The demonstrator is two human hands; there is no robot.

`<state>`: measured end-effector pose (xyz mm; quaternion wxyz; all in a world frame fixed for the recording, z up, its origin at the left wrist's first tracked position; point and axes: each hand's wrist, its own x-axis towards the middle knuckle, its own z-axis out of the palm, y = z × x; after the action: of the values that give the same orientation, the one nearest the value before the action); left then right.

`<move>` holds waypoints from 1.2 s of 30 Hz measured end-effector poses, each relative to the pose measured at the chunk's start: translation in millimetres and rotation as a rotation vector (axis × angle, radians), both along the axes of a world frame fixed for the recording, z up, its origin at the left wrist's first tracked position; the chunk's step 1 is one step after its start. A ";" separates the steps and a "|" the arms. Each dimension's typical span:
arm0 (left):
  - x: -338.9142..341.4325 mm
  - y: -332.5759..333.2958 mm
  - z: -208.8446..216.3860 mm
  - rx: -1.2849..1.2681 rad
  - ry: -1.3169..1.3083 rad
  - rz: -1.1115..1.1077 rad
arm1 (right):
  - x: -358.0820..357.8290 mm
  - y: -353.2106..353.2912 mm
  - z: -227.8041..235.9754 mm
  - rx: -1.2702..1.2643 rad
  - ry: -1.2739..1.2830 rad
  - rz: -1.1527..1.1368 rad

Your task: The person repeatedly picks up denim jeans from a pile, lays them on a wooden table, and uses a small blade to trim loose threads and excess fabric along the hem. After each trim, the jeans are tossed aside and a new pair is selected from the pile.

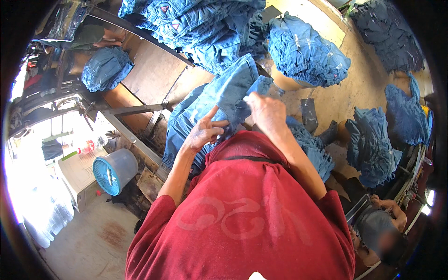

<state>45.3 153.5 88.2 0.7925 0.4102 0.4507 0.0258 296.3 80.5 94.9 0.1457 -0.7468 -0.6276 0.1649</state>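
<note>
- A faded blue denim garment (217, 95) lies bunched before my red cloth shirt (242, 196).
- My left hand (204, 131) rests on it, index finger straight; I cannot tell whether it grips cloth.
- My right hand (268, 112), clenched above it, pinches a small whitish item (247, 99).

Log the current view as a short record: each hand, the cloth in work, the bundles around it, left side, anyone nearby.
Left hand: index finger extended against the blue cloth
Right hand: closed, fingertips at the cloth's edge; exact grip unclear
Blue cloth: spread in front of the person, creased
Pile: blue garments, heaped beyond the cloth
Bundle: blue, beyond the right hand
Left side: clear tub with blue lid
Nearby: another person, lower right
</note>
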 end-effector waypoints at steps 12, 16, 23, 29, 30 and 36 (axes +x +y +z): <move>-239.7 12.5 -122.1 0.464 0.793 0.117 | 97.8 11.0 -70.0 0.059 0.609 -0.394; -201.4 -9.0 -86.3 0.548 0.084 1.143 | 87.2 31.2 -89.7 -0.107 0.516 -0.246; -174.6 -97.6 -34.4 0.025 0.236 1.054 | 157.9 50.0 -111.7 0.230 0.145 -0.199; -166.5 -98.8 -68.4 0.005 0.093 1.450 | 149.8 53.6 -137.5 0.031 0.318 -0.447; -167.8 -84.1 -69.4 0.205 0.047 1.391 | 143.0 54.5 -139.3 0.092 0.294 -0.234; -130.8 -72.7 -87.1 0.308 0.369 1.231 | 167.7 71.8 -147.4 0.292 0.185 -0.338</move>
<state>-85.5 80.8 1.2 0.4751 0.1841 0.7223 0.4676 464.0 152.3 -52.5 0.3345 -0.7939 -0.4950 0.1133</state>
